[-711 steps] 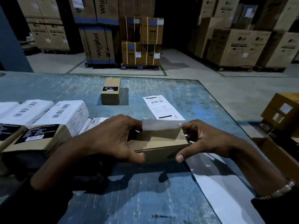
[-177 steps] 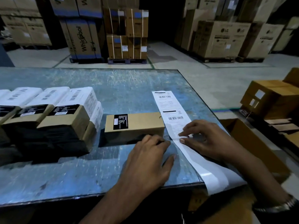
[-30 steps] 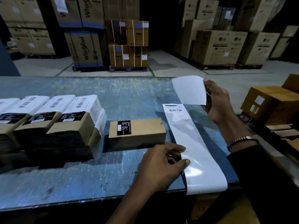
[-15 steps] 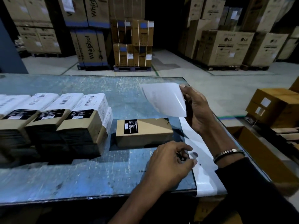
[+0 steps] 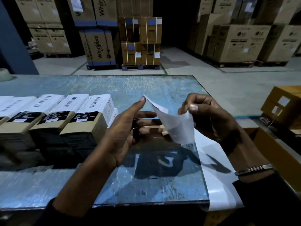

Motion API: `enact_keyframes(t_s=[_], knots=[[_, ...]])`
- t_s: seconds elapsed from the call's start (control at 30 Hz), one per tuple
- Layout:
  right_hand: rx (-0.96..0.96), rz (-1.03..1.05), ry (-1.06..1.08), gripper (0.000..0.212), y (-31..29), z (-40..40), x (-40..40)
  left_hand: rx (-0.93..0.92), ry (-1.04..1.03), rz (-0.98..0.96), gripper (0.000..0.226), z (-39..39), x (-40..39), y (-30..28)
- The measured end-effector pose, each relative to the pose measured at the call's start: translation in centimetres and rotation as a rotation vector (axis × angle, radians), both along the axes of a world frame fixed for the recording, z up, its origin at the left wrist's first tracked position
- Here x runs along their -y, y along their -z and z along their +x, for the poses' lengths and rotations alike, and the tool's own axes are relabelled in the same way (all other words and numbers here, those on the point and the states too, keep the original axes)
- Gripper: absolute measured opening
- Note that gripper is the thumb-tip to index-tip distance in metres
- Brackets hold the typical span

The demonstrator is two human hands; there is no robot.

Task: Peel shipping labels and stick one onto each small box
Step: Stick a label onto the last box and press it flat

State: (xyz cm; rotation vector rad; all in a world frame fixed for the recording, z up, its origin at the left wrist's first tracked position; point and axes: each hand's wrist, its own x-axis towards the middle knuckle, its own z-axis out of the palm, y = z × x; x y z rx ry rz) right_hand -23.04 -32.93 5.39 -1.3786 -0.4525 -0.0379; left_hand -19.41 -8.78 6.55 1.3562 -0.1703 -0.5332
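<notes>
**Label held between both hands above the table**

At the far left I see a row of small boxes (image 5: pixel 78 121) packed side by side on the blue table (image 5: pixel 114 85), each already wearing a white barcode label over its top and a black sticker on the near face. They sit well clear of my hands.

Moving right, my left hand (image 5: pixel 128 128) is raised over the table, palm turned inward, fingers straight and relaxed rather than curled. Only the tip of its forefinger touches the peeled label (image 5: pixel 177 124), at the label's upper left corner, which stands up in a thin point. The other left fingers stretch toward the sheet from beneath and behind it; I cannot tell whether they touch it.

The label itself hangs in the air between the two hands, curved and twisted, its pale side facing me. Behind my left fingers I can make out part of a brown box (image 5: pixel 161 128) lying on the table, mostly hidden.

Further right, my right hand (image 5: pixel 210 118) pinches the label's upper right edge between thumb and curled fingers. A metal bracelet (image 5: pixel 254 168) sits on that wrist.

Below the right hand, the white backing strip (image 5: pixel 216 173) lies along the table and droops over its near edge. Beyond the table's right side stands a brown carton (image 5: pixel 283 103) on the floor.
</notes>
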Motion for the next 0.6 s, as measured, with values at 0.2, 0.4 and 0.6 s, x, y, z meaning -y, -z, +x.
enact_keyframes(t_s=[0.2,0.4,0.6], knots=[[0.022,-0.092,0.022,0.019,0.3,0.0,-0.9,0.054,0.009,-0.027,0.079,0.1,-1.3,-0.1],[-0.007,-0.149,-0.057,0.035,0.5,-0.2,-1.0,0.092,-0.051,-0.016,0.031,0.2,-0.7,1.0],[0.072,0.086,0.135,0.047,0.1,0.1,-0.5,0.113,-0.012,-0.048,0.044,1.3,-1.3,1.3]])
